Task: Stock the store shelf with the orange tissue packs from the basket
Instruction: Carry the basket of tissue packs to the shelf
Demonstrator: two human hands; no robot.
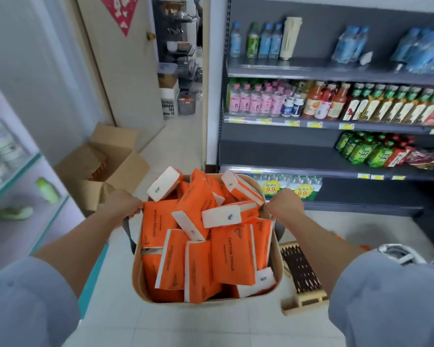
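Both hands are carrying a tan basket at 6 o'clock in frame. Left hand is gripping the dark handle at the basket's 9 o'clock edge, and right hand is gripping its 3 o'clock edge. Orange tissue packs are lying heaped inside, some poking over the rim at 12 o'clock. Store shelf is standing at 1-2 o'clock, with drink bottles lining its rows. Open cardboard box is sitting on the floor at 10 o'clock.

shelf free leftward; green packs rightward
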